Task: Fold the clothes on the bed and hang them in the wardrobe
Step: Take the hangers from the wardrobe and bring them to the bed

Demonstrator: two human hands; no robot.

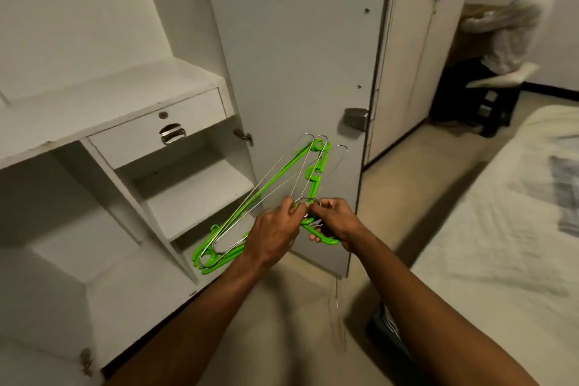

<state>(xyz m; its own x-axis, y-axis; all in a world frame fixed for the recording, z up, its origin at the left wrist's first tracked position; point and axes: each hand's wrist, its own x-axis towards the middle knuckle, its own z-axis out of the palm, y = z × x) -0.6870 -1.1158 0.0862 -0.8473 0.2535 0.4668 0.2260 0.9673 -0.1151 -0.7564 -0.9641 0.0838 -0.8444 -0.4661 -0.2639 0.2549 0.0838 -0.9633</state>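
Observation:
A bunch of green plastic and thin wire hangers [275, 188] hangs in front of the open white wardrobe [175, 194]. Both hands meet at the hooks in the middle of the bunch. My left hand [275, 233] pinches the wire hooks with curled fingers. My right hand [333, 222] grips a green hanger's hook and the wire loops. A folded grey garment [565, 194] lies on the bed [501, 244] at the right edge.
The wardrobe door [297, 56] stands open straight ahead, with a drawer [159, 128] and shelves to the left. A person sits on a stool [488, 110] at the far right. A dark basket [388, 332] sits on the floor beside the bed.

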